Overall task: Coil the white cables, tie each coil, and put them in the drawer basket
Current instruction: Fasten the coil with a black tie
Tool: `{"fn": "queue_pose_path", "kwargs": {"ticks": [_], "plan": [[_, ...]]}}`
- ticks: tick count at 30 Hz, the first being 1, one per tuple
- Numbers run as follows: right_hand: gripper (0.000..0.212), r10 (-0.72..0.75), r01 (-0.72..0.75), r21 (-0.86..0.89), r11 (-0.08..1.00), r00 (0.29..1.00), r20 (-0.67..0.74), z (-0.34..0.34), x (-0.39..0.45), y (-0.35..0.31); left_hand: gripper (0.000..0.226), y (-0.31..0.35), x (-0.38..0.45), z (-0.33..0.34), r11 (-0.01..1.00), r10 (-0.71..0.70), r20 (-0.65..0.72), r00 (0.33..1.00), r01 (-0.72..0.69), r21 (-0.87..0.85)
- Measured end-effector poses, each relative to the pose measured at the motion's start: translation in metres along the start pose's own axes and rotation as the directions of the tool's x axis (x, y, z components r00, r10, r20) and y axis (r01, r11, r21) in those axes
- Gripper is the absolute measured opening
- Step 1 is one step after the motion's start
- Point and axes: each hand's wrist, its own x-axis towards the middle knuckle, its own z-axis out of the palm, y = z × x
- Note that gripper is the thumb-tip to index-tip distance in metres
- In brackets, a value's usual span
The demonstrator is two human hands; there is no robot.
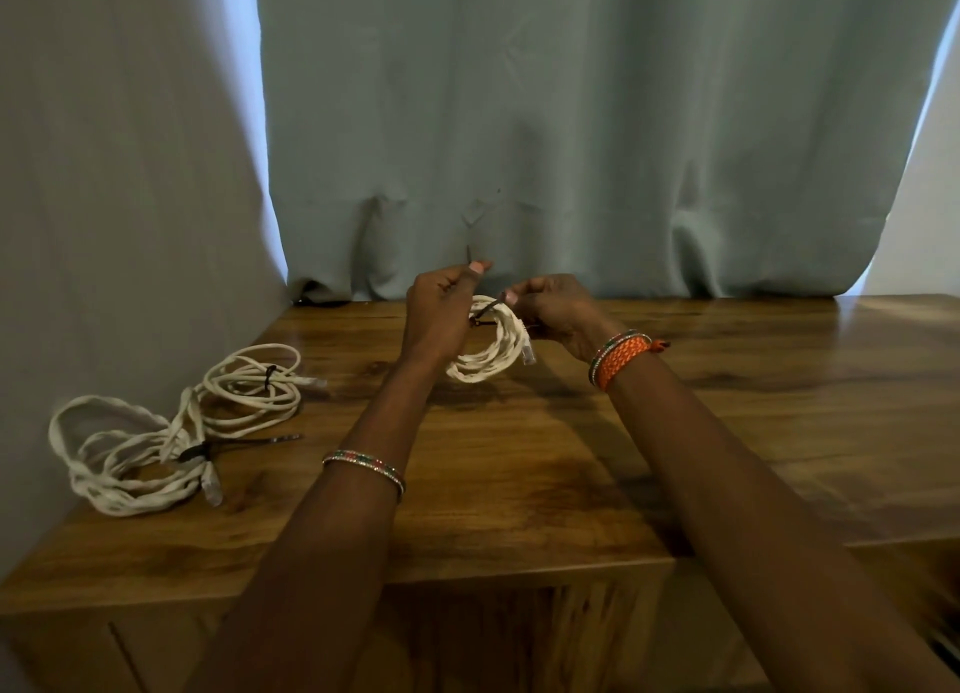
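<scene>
A small coil of white cable (485, 360) hangs above the wooden table (545, 458), held between both hands. My left hand (439, 316) grips the coil's left side and pinches one end of a dark tie (488, 308) that sticks up past the thumb. My right hand (558, 310) pinches the tie's other end over the coil's top. The coil's clear plug (527, 352) dangles at its right. Two more white coils lie at the table's left: a far one (254, 388) and a near one (130, 458), each with a dark tie around it.
A grey-blue curtain (571, 121) hangs behind the table's far edge, and a wall (104, 173) runs along the left side. A loose dark tie (283, 438) lies beside the near coil. Cabinet fronts (519, 640) show below the table's front edge.
</scene>
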Motion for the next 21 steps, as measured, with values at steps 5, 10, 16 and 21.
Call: {"fn": "queue_pose_path", "kwargs": {"ticks": [5,10,16,21], "plan": [[0.018,0.010,-0.017,0.063,0.998,0.994,0.110,-0.001,0.002,-0.009,0.026,0.007,-0.007,0.007,0.997,-0.017,0.093,0.996,0.025,-0.077],[0.020,0.229,-0.260,0.101,0.960,0.942,0.247,-0.001,0.006,0.004,0.026,0.001,-0.003,0.003,1.000,-0.007,0.042,0.999,0.008,-0.030],[0.022,0.315,-0.343,0.051,0.938,0.903,0.292,0.012,0.003,0.004,0.016,-0.010,0.003,0.003,0.988,0.065,0.039,0.997,-0.070,0.135],[0.026,0.300,-0.347,0.140,0.927,0.913,0.276,0.013,-0.006,0.002,0.019,-0.014,0.009,0.000,0.998,-0.002,-0.030,1.000,0.004,0.064]]}}
